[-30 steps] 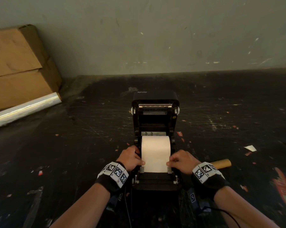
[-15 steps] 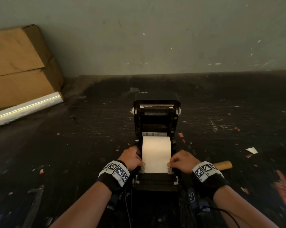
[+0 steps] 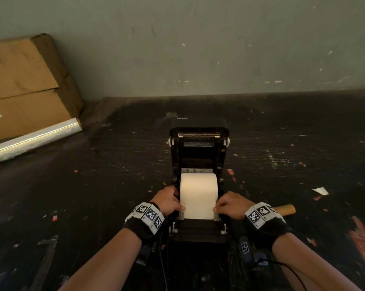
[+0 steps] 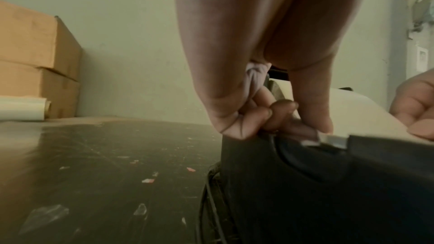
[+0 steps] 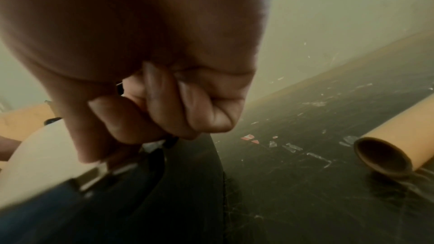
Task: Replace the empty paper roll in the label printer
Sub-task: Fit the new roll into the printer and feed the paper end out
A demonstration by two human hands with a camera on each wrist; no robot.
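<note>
The black label printer [image 3: 199, 127] stands with its lid tipped back. A white paper roll [image 3: 198, 192] lies in its bay, and the loose end runs toward me between two grey guides [image 3: 181, 216]. My left hand [image 3: 180, 208] pinches the strip's left edge, thumb on top of the paper [image 4: 366, 116] and the other fingers [image 4: 249, 118] curled. My right hand [image 3: 217, 209] pinches the right edge the same way, its thumb [image 5: 94, 136] pressing the paper [image 5: 40, 151]. The empty brown cardboard core [image 3: 286, 209] lies on the table right of my right wrist.
Two stacked cardboard boxes [image 3: 24, 85] and a roll of clear film [image 3: 30, 141] sit at the back left against the wall. A white paper scrap [image 3: 320, 191] and red label bits dot the dark scratched table [image 3: 93, 196]. A thin cable [image 3: 162, 259] runs down by the printer's front.
</note>
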